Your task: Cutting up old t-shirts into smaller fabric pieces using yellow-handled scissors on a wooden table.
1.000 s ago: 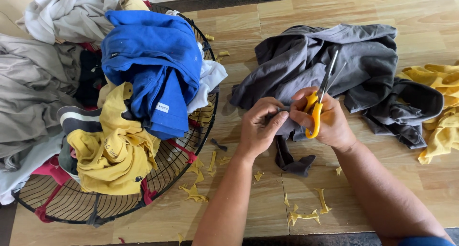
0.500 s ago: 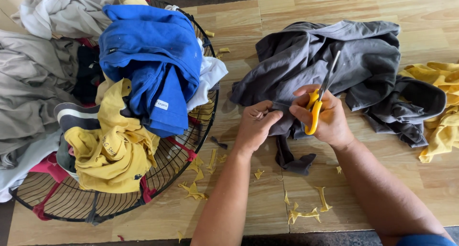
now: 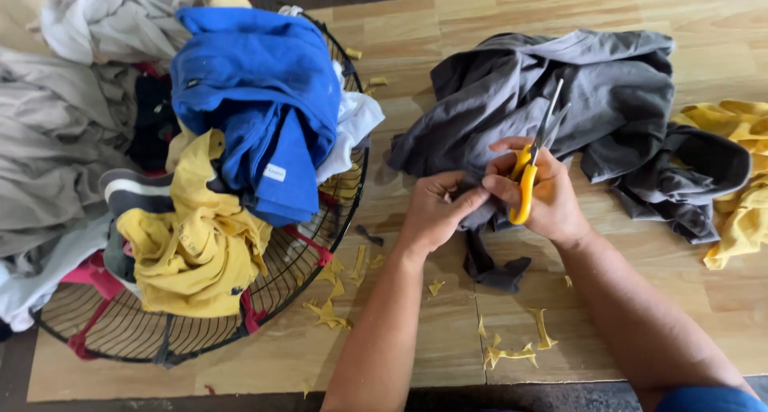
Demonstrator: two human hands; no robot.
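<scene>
Now pinching grey cloth point(image 3: 552, 100) harder with left hand point(image 3: 436, 212), fingers curled tighter than a second ago, fold drawn nearer the blades. Right hand point(image 3: 548, 200) closed through yellow-handled scissors point(image 3: 532, 160), one pair, tips aimed at one o'clock, same as before. Cloth at twelve o'clock on wooden table point(image 3: 720, 28). One wire basket point(image 3: 264, 300) at nine o'clock, one blue garment point(image 3: 256, 100) on top; several yellow scraps point(image 3: 508, 352) at six.

- Right hand point(image 3: 552, 200): grips yellow-handled scissors point(image 3: 534, 160), blades pointing up over the grey garment point(image 3: 552, 100).
- Left hand point(image 3: 436, 212): pinches a fold of the grey garment beside the scissors.
- Wire basket point(image 3: 320, 244): heaped with a blue garment point(image 3: 256, 100) and a yellow garment point(image 3: 192, 252).
- Wooden floor point(image 3: 416, 332): scattered yellow fabric scraps point(image 3: 512, 352).
</scene>
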